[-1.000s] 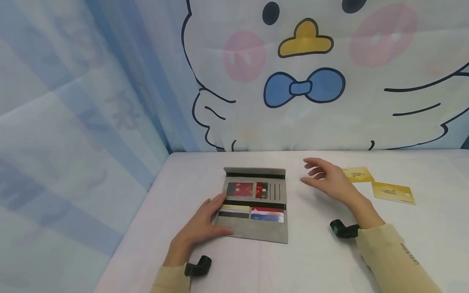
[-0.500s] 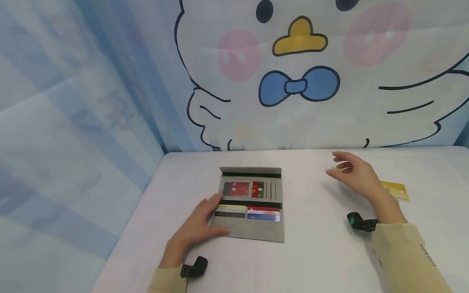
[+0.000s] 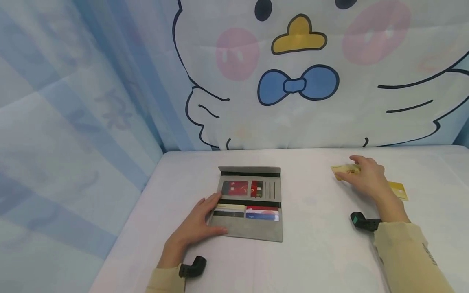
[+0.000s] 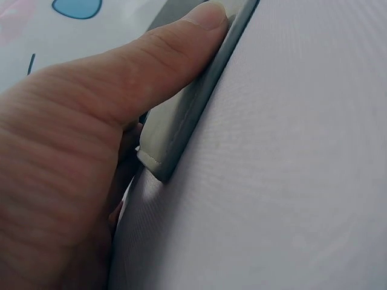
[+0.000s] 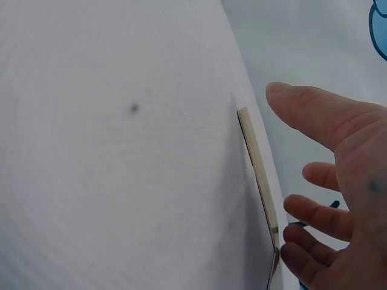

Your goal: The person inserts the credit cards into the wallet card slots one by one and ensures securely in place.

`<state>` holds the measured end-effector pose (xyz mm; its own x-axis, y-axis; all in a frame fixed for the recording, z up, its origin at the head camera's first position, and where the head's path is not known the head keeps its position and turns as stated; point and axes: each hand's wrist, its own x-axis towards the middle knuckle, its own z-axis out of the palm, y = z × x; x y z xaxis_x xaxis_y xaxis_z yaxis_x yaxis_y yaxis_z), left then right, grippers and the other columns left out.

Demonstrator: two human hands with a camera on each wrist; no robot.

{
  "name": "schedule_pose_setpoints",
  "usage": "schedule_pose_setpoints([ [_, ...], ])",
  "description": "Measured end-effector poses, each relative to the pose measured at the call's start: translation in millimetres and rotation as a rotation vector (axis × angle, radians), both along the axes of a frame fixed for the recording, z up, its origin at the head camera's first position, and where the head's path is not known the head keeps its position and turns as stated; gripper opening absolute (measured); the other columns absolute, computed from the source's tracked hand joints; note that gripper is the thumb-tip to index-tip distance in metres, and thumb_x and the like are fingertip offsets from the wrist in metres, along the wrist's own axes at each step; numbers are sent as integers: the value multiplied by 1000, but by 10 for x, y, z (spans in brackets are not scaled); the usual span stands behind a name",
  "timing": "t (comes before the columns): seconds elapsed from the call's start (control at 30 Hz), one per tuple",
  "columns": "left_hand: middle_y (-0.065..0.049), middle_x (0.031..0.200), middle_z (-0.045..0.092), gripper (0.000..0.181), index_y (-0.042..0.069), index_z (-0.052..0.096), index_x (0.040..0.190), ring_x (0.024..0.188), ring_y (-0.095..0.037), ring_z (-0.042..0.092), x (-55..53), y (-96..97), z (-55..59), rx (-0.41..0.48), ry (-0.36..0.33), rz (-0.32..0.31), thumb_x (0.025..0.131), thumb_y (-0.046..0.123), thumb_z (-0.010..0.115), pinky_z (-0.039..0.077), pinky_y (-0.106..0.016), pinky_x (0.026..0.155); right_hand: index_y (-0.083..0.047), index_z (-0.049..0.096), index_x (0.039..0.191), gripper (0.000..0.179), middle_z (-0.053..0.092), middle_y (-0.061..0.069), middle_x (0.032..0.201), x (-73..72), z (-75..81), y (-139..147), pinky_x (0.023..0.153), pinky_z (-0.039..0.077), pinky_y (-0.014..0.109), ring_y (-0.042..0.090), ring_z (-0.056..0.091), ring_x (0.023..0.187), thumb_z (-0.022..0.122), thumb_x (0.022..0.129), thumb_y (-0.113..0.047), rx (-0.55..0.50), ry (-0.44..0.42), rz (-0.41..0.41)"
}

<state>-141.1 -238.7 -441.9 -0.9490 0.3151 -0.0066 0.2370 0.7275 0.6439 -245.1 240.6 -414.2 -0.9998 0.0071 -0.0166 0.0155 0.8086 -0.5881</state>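
A grey card wallet [image 3: 253,232] lies unfolded on the table with several bank cards in its slots. My left hand [image 3: 196,224] rests at its left edge, the fingers extended. In the left wrist view the thumb [image 4: 163,54] lies along the wallet's edge [image 4: 172,130]. At the right, my right hand [image 3: 368,179] hovers over a gold card [image 3: 340,168], thumb and fingers apart. The right wrist view shows this card [image 5: 259,169] low at the table, seen nearly edge-on, with a gap to the thumb [image 5: 302,106]. Another gold card [image 3: 399,190] is partly hidden behind the right forearm.
A white cloth covers the table [image 3: 304,252]. Behind it hangs a curtain [image 3: 293,122] printed with a cartoon figure, and a blue-and-white curtain [image 3: 73,162] runs along the left side.
My right hand has travelled rightward from near the wallet to the gold card, and its fingers have spread, showing more of the card. The left hand stays on the wallet. The view has shifted slightly.
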Motion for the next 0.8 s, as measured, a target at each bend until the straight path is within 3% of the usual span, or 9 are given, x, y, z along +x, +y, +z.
schedule_pose_setpoints([
  [0.4, -6, 163, 32, 105, 15, 31, 160, 150, -27, 24, -2, -3, -8, -9, 4, 7, 77, 48, 86, 10, -47, 123, 11, 35, 145, 80, 37, 39, 137, -26, -53, -66, 100, 29, 72, 59, 29, 126, 68, 95, -42, 49, -4, 91],
  [0.8, -5, 163, 31, 106, 14, 31, 160, 151, -25, 22, -1, -9, 8, -3, -6, 3, 76, 49, 85, 9, -47, 123, 12, 36, 144, 72, 32, 41, 138, -85, -73, 20, 100, 31, 74, 59, 27, 124, 68, 96, -31, 52, 4, 73],
])
